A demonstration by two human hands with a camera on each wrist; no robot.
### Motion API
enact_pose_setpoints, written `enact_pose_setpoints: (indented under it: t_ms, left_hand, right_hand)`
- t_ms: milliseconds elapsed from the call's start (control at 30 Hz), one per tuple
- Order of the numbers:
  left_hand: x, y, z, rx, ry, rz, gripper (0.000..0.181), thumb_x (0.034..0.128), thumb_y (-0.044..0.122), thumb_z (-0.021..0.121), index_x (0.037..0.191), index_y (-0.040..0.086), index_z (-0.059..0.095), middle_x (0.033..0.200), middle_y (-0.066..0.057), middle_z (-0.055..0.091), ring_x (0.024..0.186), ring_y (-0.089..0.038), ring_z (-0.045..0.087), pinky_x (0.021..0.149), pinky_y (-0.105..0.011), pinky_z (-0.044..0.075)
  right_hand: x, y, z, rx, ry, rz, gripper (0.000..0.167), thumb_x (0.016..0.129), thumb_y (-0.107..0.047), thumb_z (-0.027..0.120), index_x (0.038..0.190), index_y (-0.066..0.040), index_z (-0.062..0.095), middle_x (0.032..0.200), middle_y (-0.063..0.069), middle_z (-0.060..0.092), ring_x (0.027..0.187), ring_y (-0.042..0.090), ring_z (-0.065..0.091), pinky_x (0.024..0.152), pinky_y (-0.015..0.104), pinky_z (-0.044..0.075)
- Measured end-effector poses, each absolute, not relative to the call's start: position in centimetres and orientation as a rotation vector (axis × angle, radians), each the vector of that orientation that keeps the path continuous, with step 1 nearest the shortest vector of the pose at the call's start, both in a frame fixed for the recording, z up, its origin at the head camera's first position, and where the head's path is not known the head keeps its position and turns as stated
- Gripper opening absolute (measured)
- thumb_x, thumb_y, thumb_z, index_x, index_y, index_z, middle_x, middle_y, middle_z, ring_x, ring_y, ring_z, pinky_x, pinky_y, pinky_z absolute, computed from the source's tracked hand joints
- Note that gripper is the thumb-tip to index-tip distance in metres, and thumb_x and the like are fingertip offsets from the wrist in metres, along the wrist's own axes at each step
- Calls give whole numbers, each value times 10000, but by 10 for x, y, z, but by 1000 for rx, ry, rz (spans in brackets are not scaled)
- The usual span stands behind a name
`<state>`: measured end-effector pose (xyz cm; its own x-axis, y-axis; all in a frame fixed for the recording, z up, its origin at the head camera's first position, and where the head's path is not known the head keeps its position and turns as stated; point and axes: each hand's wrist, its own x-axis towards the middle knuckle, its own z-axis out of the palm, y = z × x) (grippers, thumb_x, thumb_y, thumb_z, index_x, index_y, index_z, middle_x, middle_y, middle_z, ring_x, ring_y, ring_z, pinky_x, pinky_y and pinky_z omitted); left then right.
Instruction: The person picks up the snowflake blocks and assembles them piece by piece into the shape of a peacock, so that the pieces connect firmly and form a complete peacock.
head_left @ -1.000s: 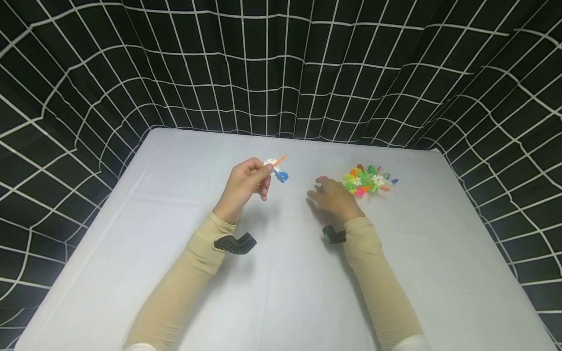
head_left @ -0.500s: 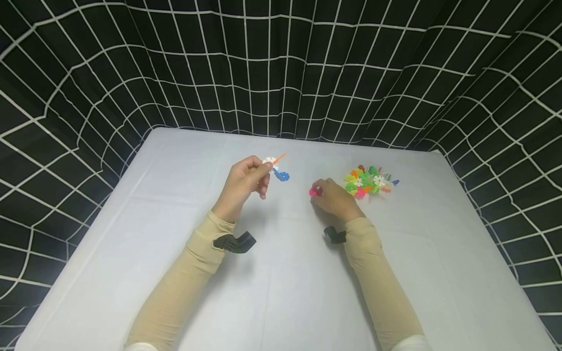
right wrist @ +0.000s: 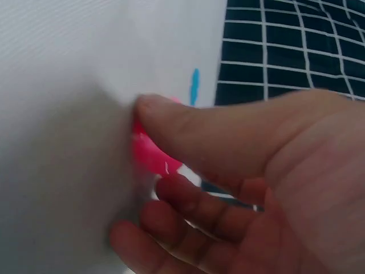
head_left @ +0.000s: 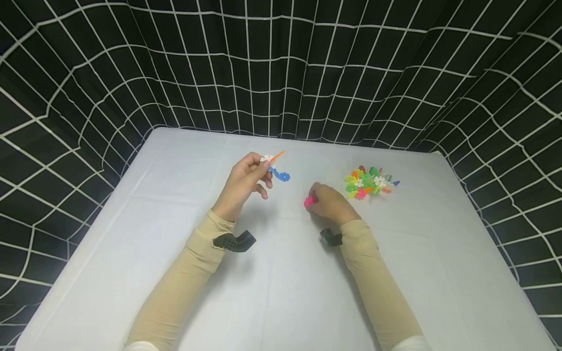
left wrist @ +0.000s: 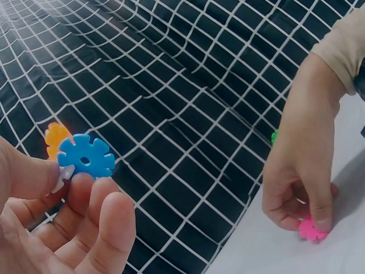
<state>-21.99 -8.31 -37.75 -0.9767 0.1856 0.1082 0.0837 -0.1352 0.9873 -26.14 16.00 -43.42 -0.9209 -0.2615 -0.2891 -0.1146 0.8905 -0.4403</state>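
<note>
In the head view my left hand (head_left: 247,179) pinches a white notched snowflake disc (head_left: 266,159) between thumb and fingers, held up above the table. An orange disc (head_left: 277,156), seen edge-on, and a blue part (head_left: 284,177) are joined to it. The left wrist view shows the blue disc (left wrist: 85,158) face-on, with the orange disc (left wrist: 57,138) behind it. Lower to the right, my right hand (head_left: 331,201) pinches a pink snowflake disc (head_left: 309,201) at the tabletop. Its thumb covers part of the pink disc (right wrist: 151,155) in the right wrist view.
A pile of snowflake discs (head_left: 371,180) in green, yellow, orange, white, pink and blue lies right of my right hand. The white-covered table (head_left: 281,273) meets a black curtain (head_left: 281,68) with white grid lines at the back and sides.
My right hand has taken hold of the pink disc and moved slightly left and nearer with it. My left hand has risen slightly, and the joined discs in it have turned a little.
</note>
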Motion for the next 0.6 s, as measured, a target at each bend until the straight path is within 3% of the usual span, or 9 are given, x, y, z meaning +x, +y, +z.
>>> enact_pose_setpoints:
  t_ms: [133,233,467,600]
  left_hand:
    - [-221,-83,-377,336,1993,2311,100,1051,181,540,1057,82,535,982,3,620,806,-134,620,560,-254,542]
    - [-220,-83,-377,363,1974,2321,67,1054,189,537,1031,126,534,1008,30,615,835,-140,624,566,-262,542]
    - [-219,-83,-377,439,1934,2328,47,1060,197,524,1028,163,528,931,10,626,835,-171,615,578,-266,551]
    - [-219,-82,-377,446,1939,2337,44,1058,200,529,1036,161,533,915,11,641,825,-167,615,577,-265,552]
  right_hand:
    - [-258,159,-424,-378,2669,-664,169,936,-234,694,998,-108,602,911,71,636,878,234,558,748,326,479]
    - [-253,153,-411,-463,2667,-816,126,936,-215,691,956,-130,601,917,56,642,867,224,565,713,304,459]
    - [-235,138,-382,-615,2428,-1496,167,958,-118,694,1086,-73,597,1064,117,753,926,284,736,859,372,609]
    - [-228,133,-373,-669,2402,-1616,185,969,-95,672,1144,-63,623,1070,131,736,928,253,741,846,354,619]
